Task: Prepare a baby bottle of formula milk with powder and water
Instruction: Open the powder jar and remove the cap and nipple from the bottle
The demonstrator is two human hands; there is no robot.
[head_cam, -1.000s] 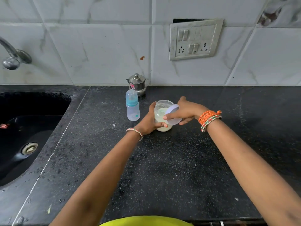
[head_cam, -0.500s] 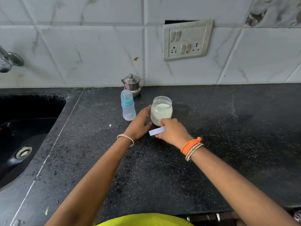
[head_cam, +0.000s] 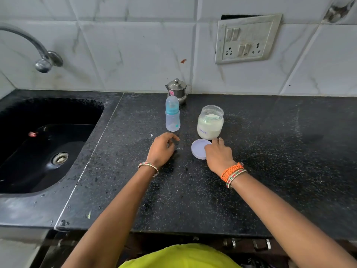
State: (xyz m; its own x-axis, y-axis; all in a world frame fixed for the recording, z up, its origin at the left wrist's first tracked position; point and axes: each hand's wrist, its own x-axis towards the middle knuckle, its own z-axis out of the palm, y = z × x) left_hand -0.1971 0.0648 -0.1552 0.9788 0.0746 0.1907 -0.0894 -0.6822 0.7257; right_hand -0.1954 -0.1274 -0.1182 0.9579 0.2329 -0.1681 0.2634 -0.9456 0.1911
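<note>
Both hands sit low on the speckled black stone counter (head_cam: 193, 190) — your right hand (head_cam: 219, 156) rests its fingers on the round lilac plastic lid (head_cam: 199, 151), laid flat, leaving the clear powder jar (head_cam: 210, 122) open for scooping. Your left hand (head_cam: 162, 149) is loosely curled and empty, the capped translucent baby bottle (head_cam: 172, 115) just beyond at twelve o'clock — the jar at its two.

- Surface (head_cam: 251, 180): black speckled stone, polished, faint sheen
- Baby bottle (head_cam: 172, 120): translucent plastic, smooth, blue collar
- Powder jar (head_cam: 210, 122): clear plastic, glossy
- Lid (head_cam: 199, 149): pale lilac plastic, matt
- Small pot (head_cam: 177, 89): polished steel, shiny
- Tap (head_cam: 44, 59): bright metal
- Wall tiles (head_cam: 125, 55): glossy, marble-patterned
- Sink (head_cam: 38, 151): black, smooth
</note>
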